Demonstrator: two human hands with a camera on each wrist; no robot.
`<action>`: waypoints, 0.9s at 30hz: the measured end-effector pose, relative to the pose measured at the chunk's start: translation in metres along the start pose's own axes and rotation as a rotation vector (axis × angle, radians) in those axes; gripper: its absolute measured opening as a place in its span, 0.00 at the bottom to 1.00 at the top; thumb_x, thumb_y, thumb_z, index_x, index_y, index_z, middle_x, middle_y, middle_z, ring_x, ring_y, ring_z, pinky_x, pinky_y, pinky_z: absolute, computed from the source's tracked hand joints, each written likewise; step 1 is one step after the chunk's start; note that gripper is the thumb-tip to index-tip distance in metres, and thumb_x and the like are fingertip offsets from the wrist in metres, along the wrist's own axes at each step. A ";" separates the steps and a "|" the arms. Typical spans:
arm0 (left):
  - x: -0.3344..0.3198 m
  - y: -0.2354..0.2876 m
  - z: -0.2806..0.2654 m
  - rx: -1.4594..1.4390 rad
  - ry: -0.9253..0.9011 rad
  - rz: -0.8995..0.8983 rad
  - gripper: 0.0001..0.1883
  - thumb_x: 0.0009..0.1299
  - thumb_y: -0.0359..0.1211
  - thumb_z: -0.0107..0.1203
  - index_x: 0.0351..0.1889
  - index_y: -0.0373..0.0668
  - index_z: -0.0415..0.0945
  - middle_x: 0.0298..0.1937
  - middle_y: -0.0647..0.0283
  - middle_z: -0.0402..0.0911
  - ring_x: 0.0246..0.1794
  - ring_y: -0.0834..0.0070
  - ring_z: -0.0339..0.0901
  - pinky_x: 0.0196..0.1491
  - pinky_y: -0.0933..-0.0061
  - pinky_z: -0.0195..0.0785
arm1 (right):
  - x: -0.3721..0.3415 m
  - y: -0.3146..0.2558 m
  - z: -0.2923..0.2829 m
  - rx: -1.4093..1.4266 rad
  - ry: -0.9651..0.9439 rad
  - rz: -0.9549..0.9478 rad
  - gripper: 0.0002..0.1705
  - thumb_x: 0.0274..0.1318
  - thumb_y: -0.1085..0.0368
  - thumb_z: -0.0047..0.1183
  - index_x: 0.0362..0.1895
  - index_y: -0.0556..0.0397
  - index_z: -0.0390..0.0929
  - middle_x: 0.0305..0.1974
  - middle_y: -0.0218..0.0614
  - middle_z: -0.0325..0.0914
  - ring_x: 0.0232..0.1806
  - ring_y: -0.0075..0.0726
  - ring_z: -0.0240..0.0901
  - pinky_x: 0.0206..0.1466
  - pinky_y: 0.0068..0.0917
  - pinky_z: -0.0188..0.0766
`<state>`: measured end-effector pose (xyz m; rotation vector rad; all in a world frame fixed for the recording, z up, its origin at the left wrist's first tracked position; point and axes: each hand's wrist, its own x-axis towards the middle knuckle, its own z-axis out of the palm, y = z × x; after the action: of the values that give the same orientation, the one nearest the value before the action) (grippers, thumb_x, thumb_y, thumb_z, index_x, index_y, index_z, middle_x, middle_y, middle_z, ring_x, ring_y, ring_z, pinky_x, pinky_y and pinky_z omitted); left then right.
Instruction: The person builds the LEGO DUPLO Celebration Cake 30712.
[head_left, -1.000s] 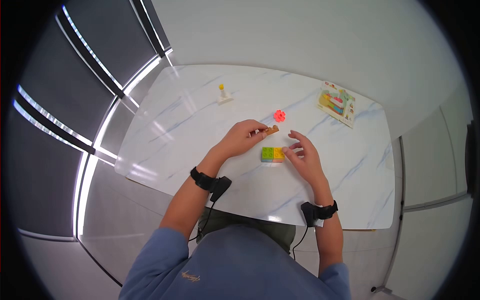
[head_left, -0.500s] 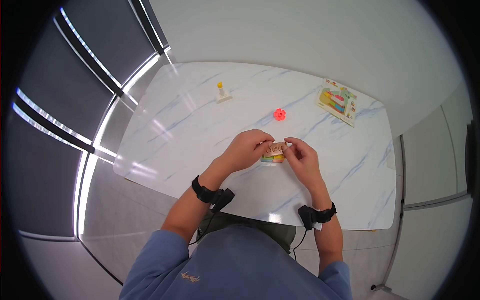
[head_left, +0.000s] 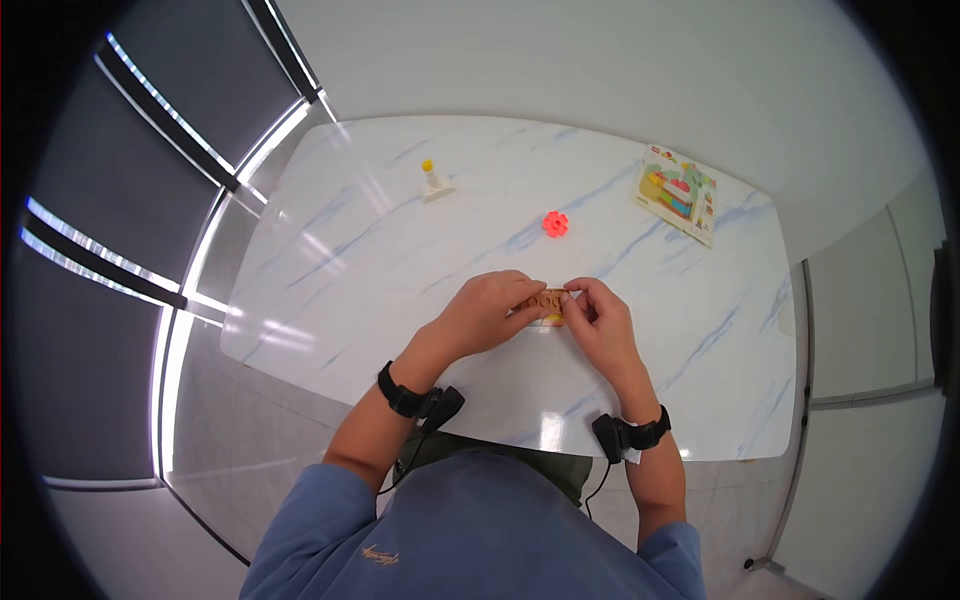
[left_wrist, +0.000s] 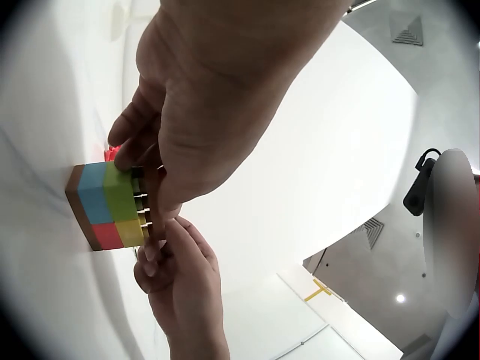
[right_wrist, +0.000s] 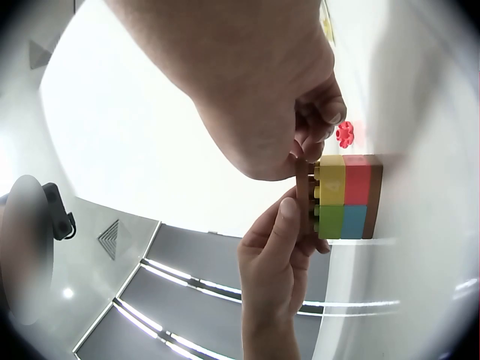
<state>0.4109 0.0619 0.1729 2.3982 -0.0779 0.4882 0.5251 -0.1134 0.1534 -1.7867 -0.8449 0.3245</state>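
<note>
Both hands meet over a stack of toy building bricks (right_wrist: pixel 354 199) standing on the table. The stack has green and yellow bricks on top, blue and red beneath, and a brown plate at its base. Just above its studs lies a thin brown studded plate (head_left: pixel 545 298), with a narrow gap in the wrist views. My left hand (head_left: pixel 488 312) pinches its left end, thumb on the near side. Thumb and fingers of my right hand (head_left: pixel 604 325) pinch its right end. In the head view the fingers and plate hide most of the stack.
A red flower piece (head_left: pixel 555 224) lies beyond the hands. Farther back left stands a white piece topped with yellow (head_left: pixel 432 183). A picture booklet (head_left: pixel 676 194) rests at the back right of the white marbled table (head_left: pixel 340 270).
My left hand has brought the brown plate from behind the stack to over it. The right hand has come in from beside the bricks and taken the plate's other end.
</note>
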 end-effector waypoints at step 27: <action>-0.010 -0.012 0.001 -0.307 -0.017 -0.138 0.18 0.64 0.32 0.67 0.51 0.38 0.81 0.42 0.60 0.84 0.33 0.74 0.80 0.35 0.76 0.76 | -0.001 0.011 0.006 0.219 -0.066 0.091 0.07 0.62 0.70 0.56 0.43 0.56 0.75 0.23 0.21 0.67 0.24 0.13 0.59 0.26 0.15 0.56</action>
<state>0.4045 0.0693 0.1613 2.0899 0.0053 0.3630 0.5252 -0.1114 0.1407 -1.6191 -0.7455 0.5187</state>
